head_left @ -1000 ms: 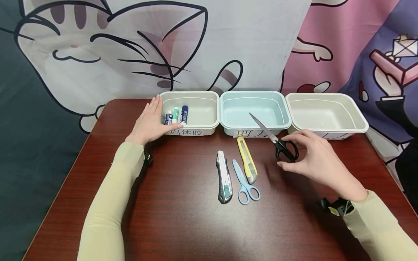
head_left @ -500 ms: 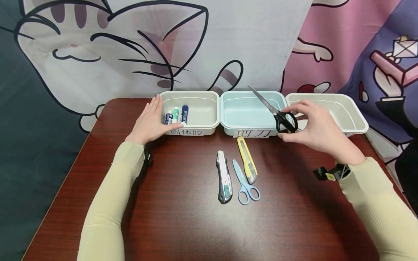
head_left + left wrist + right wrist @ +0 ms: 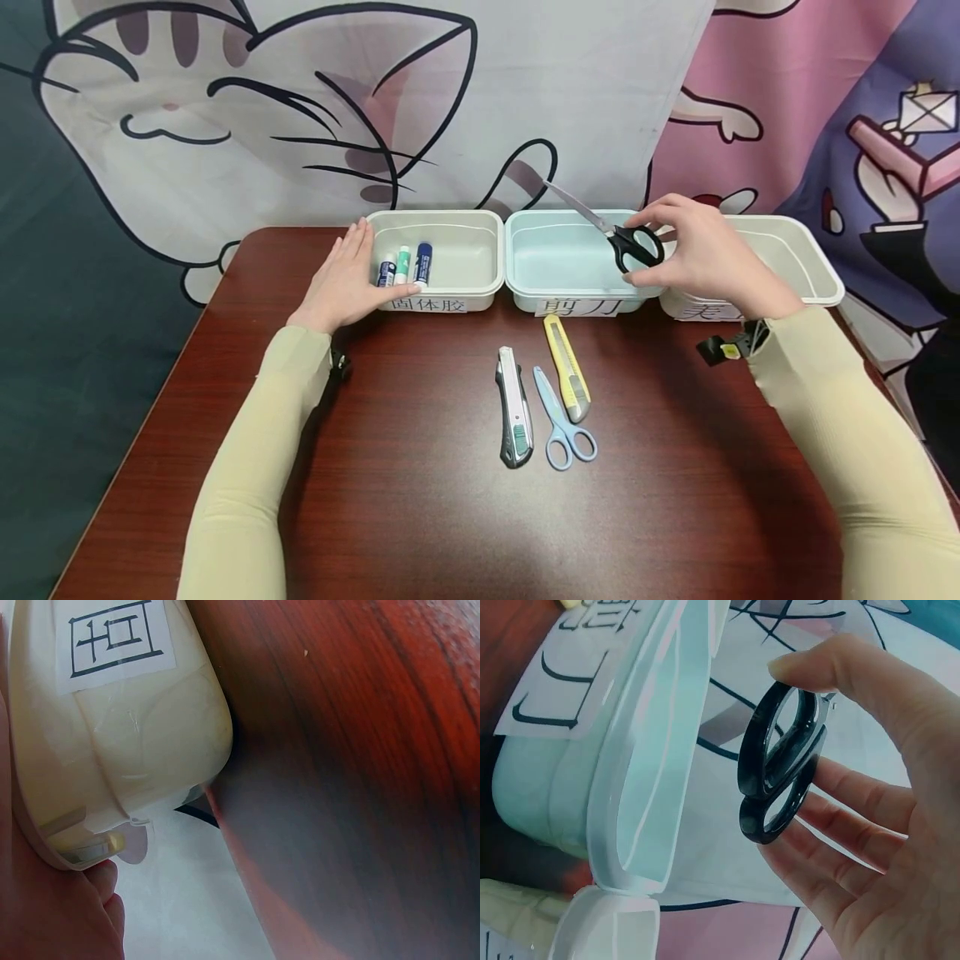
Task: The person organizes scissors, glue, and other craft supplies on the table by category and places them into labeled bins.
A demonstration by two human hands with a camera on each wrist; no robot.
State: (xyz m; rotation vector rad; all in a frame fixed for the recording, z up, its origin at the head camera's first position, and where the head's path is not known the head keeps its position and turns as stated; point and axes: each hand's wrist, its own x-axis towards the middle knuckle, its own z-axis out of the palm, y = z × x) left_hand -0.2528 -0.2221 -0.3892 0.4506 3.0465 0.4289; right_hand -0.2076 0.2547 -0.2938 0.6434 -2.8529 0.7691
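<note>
Worryingly, black-handled metal scissors, pinched only by the loops in the right hand above the pale-blue plastic bin, could pivot into its rim, the left hand straight-fingered leftward.

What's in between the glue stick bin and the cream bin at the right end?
The light blue bin sits between the glue stick bin and the cream bin; the head view shows all three in a row.

Left bin: 固体胶; blue bin: 剪刀
</note>
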